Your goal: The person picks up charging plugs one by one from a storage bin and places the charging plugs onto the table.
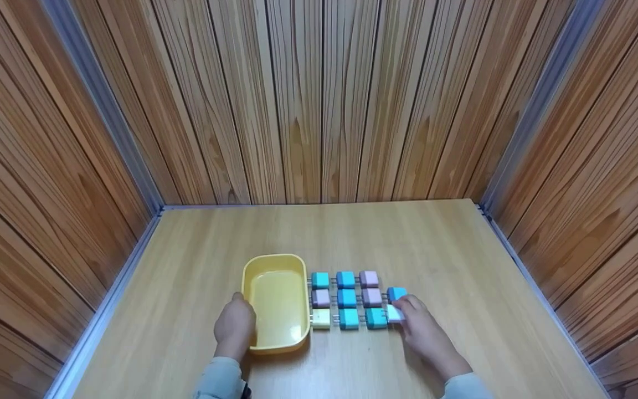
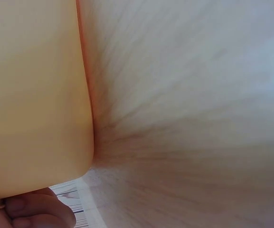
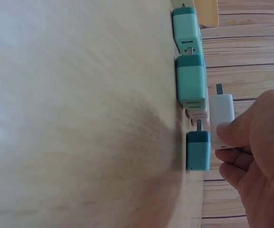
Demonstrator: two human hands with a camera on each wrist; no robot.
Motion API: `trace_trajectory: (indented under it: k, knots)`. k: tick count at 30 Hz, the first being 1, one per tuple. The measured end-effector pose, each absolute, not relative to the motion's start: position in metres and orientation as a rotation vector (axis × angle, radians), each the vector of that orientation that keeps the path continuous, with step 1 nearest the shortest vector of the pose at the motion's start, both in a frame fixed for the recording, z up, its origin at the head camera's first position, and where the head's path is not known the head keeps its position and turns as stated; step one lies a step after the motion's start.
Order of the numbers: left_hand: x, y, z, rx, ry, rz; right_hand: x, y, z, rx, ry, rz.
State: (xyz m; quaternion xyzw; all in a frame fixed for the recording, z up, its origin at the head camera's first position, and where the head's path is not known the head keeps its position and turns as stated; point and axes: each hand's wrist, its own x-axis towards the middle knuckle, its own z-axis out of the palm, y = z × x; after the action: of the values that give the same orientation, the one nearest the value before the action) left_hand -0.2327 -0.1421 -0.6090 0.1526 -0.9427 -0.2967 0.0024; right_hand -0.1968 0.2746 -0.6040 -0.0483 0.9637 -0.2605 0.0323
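A yellow plastic bin (image 1: 276, 256) stands on the table, with nothing inside it. My left hand (image 1: 235, 324) grips its left rim; in the left wrist view, curled fingers (image 2: 37, 209) show at the rim beside the bin's outer wall (image 2: 42, 118). Between thumb and fingers, my right hand (image 1: 421, 327) pinches a white charger plug (image 3: 222, 118), its metal prongs pointing away from the palm. Held above the tabletop, the plug is close to a blue charger plug (image 1: 396, 293) and a teal charger plug (image 1: 376, 318).
Right of the bin, several charger plugs lie in rows, among them a pale yellow plug (image 1: 321, 318), a pink plug (image 1: 369, 278) and a blue plug (image 1: 346, 298). Their prongs face the bin. Wood-plank walls (image 1: 319, 111) enclose the table (image 1: 407, 238) at the back and sides.
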Motion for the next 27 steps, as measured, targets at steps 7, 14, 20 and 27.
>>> trace_trajectory:
  k: [7, 14, 20, 27]
  knots:
    - [-0.232, -0.143, -0.61, 0.491, -2.959, -0.935, -0.196, 0.28, -0.61, -0.083, 2.921, -0.778]
    - [-0.234, -0.143, -0.61, 0.49, -2.954, -0.966, -0.199, 0.285, -0.613, -0.045, 2.915, -0.794]
    - [-0.232, -0.144, -0.608, 0.555, -2.965, -1.062, -0.199, 0.286, -0.618, -0.069, 2.935, -0.768]
    - [-0.231, -0.143, -0.609, 0.541, -2.944, -1.091, -0.199, 0.289, -0.624, -0.078, 2.93, -0.797]
